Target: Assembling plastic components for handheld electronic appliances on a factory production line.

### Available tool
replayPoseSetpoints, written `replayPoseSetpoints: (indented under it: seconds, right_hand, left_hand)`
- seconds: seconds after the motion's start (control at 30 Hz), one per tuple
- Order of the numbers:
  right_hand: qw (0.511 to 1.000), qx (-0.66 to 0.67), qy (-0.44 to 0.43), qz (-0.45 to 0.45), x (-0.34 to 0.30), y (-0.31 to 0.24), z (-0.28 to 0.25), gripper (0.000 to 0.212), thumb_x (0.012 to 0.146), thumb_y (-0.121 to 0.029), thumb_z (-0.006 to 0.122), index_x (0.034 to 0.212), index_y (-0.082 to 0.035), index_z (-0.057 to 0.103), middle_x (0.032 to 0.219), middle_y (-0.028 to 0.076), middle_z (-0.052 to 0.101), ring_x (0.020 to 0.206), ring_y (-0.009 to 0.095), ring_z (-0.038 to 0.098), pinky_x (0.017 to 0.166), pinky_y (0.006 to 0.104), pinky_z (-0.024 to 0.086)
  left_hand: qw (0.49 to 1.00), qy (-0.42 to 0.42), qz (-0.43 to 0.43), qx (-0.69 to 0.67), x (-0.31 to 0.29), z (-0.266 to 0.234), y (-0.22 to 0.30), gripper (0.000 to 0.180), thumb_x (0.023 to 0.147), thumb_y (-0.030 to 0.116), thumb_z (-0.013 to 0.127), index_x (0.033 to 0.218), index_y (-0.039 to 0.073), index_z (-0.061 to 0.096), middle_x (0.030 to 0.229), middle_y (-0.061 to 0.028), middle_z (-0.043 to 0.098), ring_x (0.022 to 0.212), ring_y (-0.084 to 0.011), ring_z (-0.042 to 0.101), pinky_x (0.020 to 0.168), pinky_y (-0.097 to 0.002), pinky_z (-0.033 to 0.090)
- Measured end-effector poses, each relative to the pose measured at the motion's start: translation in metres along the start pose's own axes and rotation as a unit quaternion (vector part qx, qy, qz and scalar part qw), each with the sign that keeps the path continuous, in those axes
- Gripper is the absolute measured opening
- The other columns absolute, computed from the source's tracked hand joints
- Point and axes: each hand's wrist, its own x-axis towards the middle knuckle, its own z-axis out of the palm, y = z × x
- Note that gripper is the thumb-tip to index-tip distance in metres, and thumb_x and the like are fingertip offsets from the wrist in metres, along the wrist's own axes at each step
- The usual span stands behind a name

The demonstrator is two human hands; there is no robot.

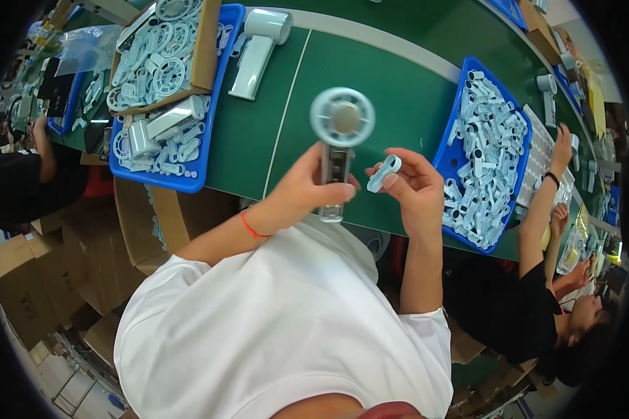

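My left hand is closed round the handle of a pale blue handheld fan body. Its round head with a spoked ring points up and away from me, and the handle is open, showing dark parts inside. Just to its right, my right hand pinches a small pale blue plastic part with a ring at one end. The two pieces are apart. Both hands are over the near edge of the green table.
A blue tray of small pale parts lies right. At left, another blue tray holds plastic pieces and a cardboard box. A pale fan body lies beside it. A co-worker reaches over the table at right.
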Motion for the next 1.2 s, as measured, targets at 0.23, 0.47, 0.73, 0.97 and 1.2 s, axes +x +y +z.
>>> replayPoseSetpoints:
  seconds: [0.23, 0.47, 0.73, 0.97, 1.2]
  right_hand:
    - [0.987, -0.108, 0.117, -0.018, -0.017, 0.003, 0.019, 0.033, 0.076, -0.001, 0.067, 0.106, 0.006, 0.058, 0.090, 0.012, 0.064, 0.078, 0.014, 0.061, 0.070, 0.0245, 0.051]
    - [0.962, -0.196, 0.189, 0.009, -0.019, 0.009, 0.027, 0.026, 0.077, -0.002, 0.067, 0.100, 0.010, 0.060, 0.080, 0.011, 0.064, 0.068, 0.013, 0.061, 0.059, 0.0237, 0.051]
    - [0.965, -0.173, 0.196, 0.021, -0.017, 0.001, 0.033, 0.023, 0.077, -0.005, 0.068, 0.095, 0.008, 0.061, 0.075, 0.008, 0.064, 0.060, 0.009, 0.058, 0.051, 0.0199, 0.046]
    - [0.959, -0.211, 0.179, 0.055, -0.013, -0.001, 0.029, 0.022, 0.076, -0.011, 0.070, 0.088, 0.004, 0.060, 0.070, 0.005, 0.062, 0.059, 0.008, 0.056, 0.046, 0.0184, 0.041]
    - [0.970, -0.179, 0.092, 0.138, -0.004, 0.007, 0.012, 0.033, 0.076, -0.015, 0.070, 0.098, 0.004, 0.056, 0.075, 0.005, 0.062, 0.063, 0.007, 0.057, 0.049, 0.0184, 0.042]
  left_hand:
    - [0.969, 0.006, 0.189, 0.157, 0.018, 0.013, -0.014, 0.091, 0.062, 0.032, 0.082, 0.130, -0.002, 0.031, 0.115, -0.0150, 0.049, 0.103, -0.0259, 0.050, 0.088, -0.0347, 0.041]
    - [0.910, -0.002, 0.197, 0.363, 0.017, 0.004, -0.019, 0.099, 0.062, 0.034, 0.081, 0.133, -0.003, 0.024, 0.121, -0.0169, 0.045, 0.112, -0.0257, 0.045, 0.093, -0.0336, 0.038]
    - [0.910, 0.022, 0.244, 0.335, 0.017, 0.009, -0.018, 0.082, 0.068, 0.021, 0.075, 0.129, -0.005, 0.027, 0.117, -0.0214, 0.048, 0.106, -0.0333, 0.051, 0.089, -0.0375, 0.042]
    - [0.907, 0.055, 0.231, 0.347, 0.016, 0.013, -0.021, 0.072, 0.069, 0.016, 0.070, 0.126, -0.005, 0.031, 0.112, -0.0214, 0.050, 0.099, -0.0319, 0.054, 0.083, -0.0366, 0.045]
    - [0.924, 0.021, 0.194, 0.329, 0.019, 0.008, -0.020, 0.062, 0.071, 0.019, 0.066, 0.120, -0.006, 0.037, 0.094, -0.0194, 0.058, 0.083, -0.0306, 0.060, 0.073, -0.0358, 0.048]
